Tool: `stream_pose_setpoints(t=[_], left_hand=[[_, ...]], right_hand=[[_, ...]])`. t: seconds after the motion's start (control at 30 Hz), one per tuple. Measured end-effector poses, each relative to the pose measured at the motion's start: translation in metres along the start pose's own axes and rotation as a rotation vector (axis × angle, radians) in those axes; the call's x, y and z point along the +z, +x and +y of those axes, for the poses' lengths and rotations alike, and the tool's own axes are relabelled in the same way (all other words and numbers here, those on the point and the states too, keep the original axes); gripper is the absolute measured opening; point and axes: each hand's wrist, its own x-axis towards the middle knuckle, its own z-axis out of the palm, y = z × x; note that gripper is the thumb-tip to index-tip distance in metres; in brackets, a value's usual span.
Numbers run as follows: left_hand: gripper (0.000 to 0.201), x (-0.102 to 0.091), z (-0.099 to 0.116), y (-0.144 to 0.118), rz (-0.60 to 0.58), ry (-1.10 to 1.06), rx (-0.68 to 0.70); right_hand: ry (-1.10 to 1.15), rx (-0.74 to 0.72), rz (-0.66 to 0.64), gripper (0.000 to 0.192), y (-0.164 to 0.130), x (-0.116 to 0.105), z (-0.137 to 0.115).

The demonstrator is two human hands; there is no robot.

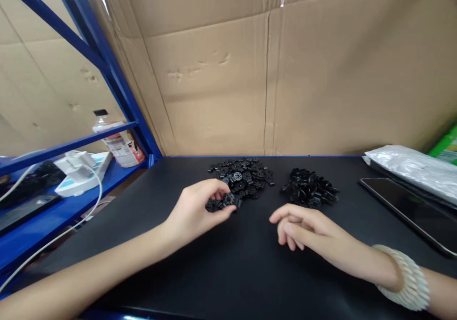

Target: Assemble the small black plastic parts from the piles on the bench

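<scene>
My left hand (198,210) is closed, thumb and fingers pinching a small black plastic piece (229,199) with a round, holed face. It is at the near edge of a pile of similar black plastic pieces (246,175), which partly merges with the held one from this angle. My right hand (303,227) hovers over the black table, its fingers loosely bent and apart from the thumb, with nothing visible in them. Just beyond it lies a second, smaller heap of black pieces (310,187), some with smooth rounded tops. A pale beaded bracelet (403,277) circles my right wrist.
The black table (243,277) ends at a cardboard wall (214,82). To the right are a dark phone-like device (410,208) and a silvery plastic bag (410,167). On the left, a blue rack (117,86) holds a bottle (123,146) and a white power strip (85,172) with a cable.
</scene>
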Motion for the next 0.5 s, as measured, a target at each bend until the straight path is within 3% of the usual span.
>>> stream_pose_setpoints(t=[0.13,0.23,0.33,0.5], left_hand=[[0.016,0.019,0.040,0.005,-0.051,-0.176,0.264],[0.019,0.034,0.058,0.013,-0.069,-0.325,0.278],[0.022,0.044,0.060,0.015,-0.013,-0.533,0.217],[0.030,0.055,0.050,0.006,0.011,-0.785,0.205]], right_hand=[[0.421,0.101,-0.038,0.032,0.002,0.010,0.001],[0.487,0.098,-0.027,0.033,0.001,0.011,0.004],[0.510,0.081,-0.044,0.035,0.002,0.006,0.009],[0.564,0.185,-0.128,0.031,0.005,-0.004,0.011]])
